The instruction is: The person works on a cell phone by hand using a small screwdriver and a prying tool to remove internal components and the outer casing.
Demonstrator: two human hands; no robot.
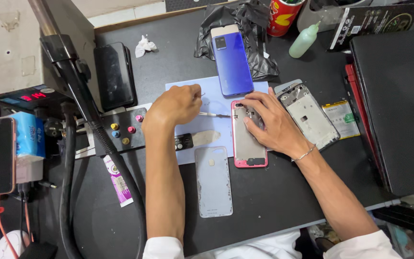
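1. While the opened pink-framed phone (248,139) is lying face down on the pale blue mat (188,88) at mid-desk, it is being pinned by the right hand (269,122); fingers are spread apart and pressed flat over its upper half, fingertips near the top edge.
2. A thin metal tool (214,115), likely a screwdriver or tweezers, is being gripped by the left hand (176,105); fingers are curled closed around its handle end, and the tip is being pointed right toward the phone's top left corner. Whether tip and phone are touching cannot be told.
3. A blue phone (232,60) is being kept face down just above the right hand, its top end resting on a crumpled black bag (259,64).
4. A pale grey back cover (213,180) is lying just left of the pink-framed phone, below the mat.
5. A second stripped phone frame (310,115) is sitting just right of the right hand, with a flat battery (342,117) beside it.
6. A green squeeze bottle (305,41) and a red can (283,17) are standing at the far edge.
7. A black laptop (398,105) is lying closed at far right.
8. A black flexible hose (97,129) is running across the left side, over a plate with coloured knobs (123,132).
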